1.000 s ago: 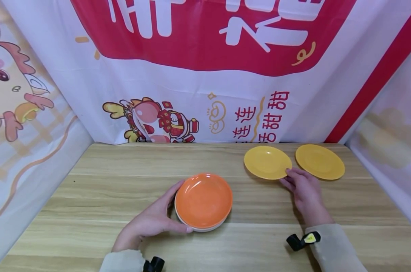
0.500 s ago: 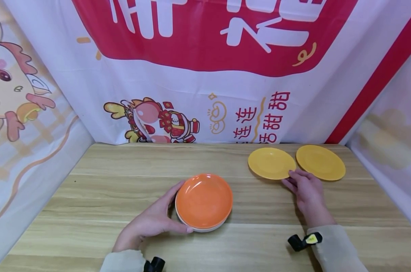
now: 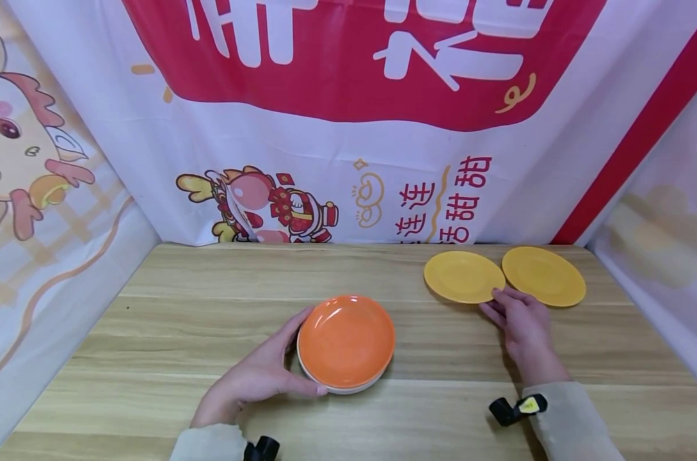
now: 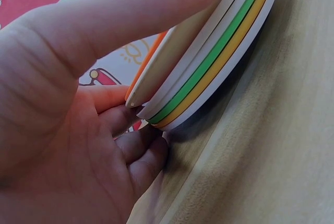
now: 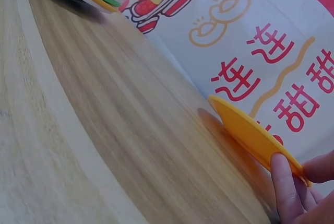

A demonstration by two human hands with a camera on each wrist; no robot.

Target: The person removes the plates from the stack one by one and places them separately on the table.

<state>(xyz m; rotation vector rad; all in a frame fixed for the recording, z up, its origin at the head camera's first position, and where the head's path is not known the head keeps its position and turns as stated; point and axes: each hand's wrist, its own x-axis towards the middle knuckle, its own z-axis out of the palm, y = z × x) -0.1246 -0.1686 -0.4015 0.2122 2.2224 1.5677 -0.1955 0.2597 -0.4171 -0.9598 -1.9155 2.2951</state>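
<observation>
In the head view an orange plate (image 3: pixel 346 341) tops a stack whose white, green and yellow edges (image 4: pixel 209 59) show in the left wrist view. My left hand (image 3: pixel 262 371) grips this stack from its left side, thumb at the near rim, fingers round the far side. My right hand (image 3: pixel 523 326) pinches the near right rim of a yellow plate (image 3: pixel 463 276) between thumb and fingers; the right wrist view shows this plate (image 5: pixel 250 132) slightly tilted over the wood. Just right of it lies a second yellow plate (image 3: pixel 544 276).
The wooden table (image 3: pixel 210 275) ends at a printed white and red cloth (image 3: pixel 348 147) at the back. More printed cloth (image 3: pixel 66 256) hangs on the left, and a pale cloth (image 3: pixel 659 256) on the right.
The yellow plate in my right hand has moved a little to the right, closer to the other yellow plate. My left hand and the stack have stayed in place.
</observation>
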